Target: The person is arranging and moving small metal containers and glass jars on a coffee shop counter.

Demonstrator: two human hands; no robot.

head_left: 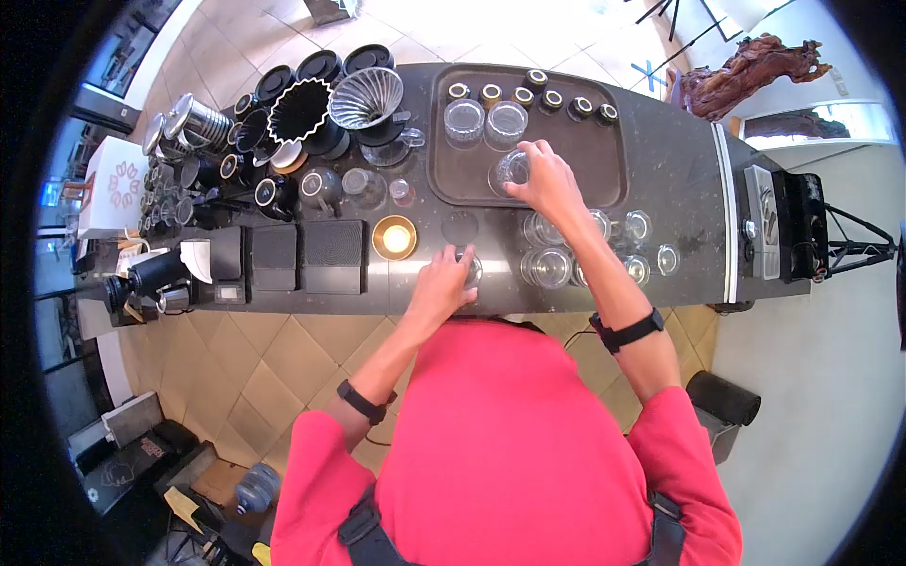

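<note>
My right hand (549, 184) is closed around a clear drinking glass (511, 168) at the front of the dark brown tray (580, 160). Two more clear glasses, a left one (463, 123) and a right one (507, 124), stand behind it on the same tray. Near the counter's front edge, my left hand (442, 288) has its fingers around another clear glass (474, 272), which it partly covers. A faint round clear thing (460, 226) lies just beyond that hand; I cannot make out its kind. Several clear glasses (549, 268) are grouped to the right, partly behind my right forearm.
Small dark-topped containers (551, 101) line the tray's back. A brass-coloured bowl (394, 237) and black flat scales (333, 257) sit left, with a ribbed glass dripper (366, 98) and dark cups (276, 196) behind. At the right end is a cutlery holder (761, 222).
</note>
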